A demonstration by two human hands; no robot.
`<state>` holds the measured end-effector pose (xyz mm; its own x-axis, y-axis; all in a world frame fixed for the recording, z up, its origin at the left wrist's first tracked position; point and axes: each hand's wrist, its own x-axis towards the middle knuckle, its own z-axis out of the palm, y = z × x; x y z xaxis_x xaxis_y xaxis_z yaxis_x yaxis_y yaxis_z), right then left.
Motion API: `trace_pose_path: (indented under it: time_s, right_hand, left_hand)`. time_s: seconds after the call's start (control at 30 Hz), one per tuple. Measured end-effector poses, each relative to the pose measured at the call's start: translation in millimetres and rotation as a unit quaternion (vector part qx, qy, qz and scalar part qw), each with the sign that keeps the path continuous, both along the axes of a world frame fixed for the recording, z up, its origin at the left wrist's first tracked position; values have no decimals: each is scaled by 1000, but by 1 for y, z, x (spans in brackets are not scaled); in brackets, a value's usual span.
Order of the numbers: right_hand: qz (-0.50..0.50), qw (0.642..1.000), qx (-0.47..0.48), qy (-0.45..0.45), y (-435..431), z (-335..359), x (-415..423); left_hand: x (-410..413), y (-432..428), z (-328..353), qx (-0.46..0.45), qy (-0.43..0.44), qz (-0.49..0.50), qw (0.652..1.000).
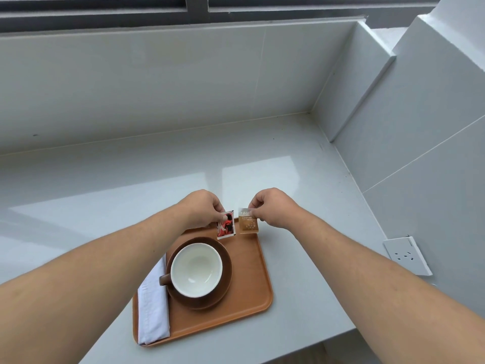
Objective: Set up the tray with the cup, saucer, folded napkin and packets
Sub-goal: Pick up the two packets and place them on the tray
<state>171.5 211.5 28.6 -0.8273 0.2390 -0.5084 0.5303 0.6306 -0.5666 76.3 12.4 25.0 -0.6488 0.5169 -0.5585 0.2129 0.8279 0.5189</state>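
Head view: left hand (202, 208) pinches a red packet (225, 225), right hand (273, 207) pinches a tan packet (248, 222), both above the tray's (249, 285) far edge

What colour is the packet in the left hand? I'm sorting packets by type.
Red with black and white print, pinched by the left hand; head view.

Right of the saucer (202, 298), the tray (249, 285) floor lies bare, wide enough for a hand. Left of the saucer, the folded napkin (152, 306) fills the strip. Beyond the saucer, two held packets, one red (226, 227), one tan (248, 224), crowd the far edge.
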Motion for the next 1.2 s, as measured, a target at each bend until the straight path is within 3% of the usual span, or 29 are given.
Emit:
trace_pose_path:
  time_s: [0.2,0.37,0.6,0.97,1.2]
  right_hand:
    - [38,999,24,-18,-6,-14,2]
    - [72,996,55,-9,-12,-21,2]
    - [98,991,96,3,-18,-28,-1]
    - [120,979,164,24,-21,-37,2]
    - [110,977,180,33,-24,-37,6]
  left_hand:
    - [6,1,-10,-17,0,3,1000]
    - [8,1,-18,-80,69,-52,993]
    - [8,5,-22,-118,103,-89,984]
    - [11,14,-31,-138,132,-91,977]
    - [14,7,-34,-103,121,-76,984]
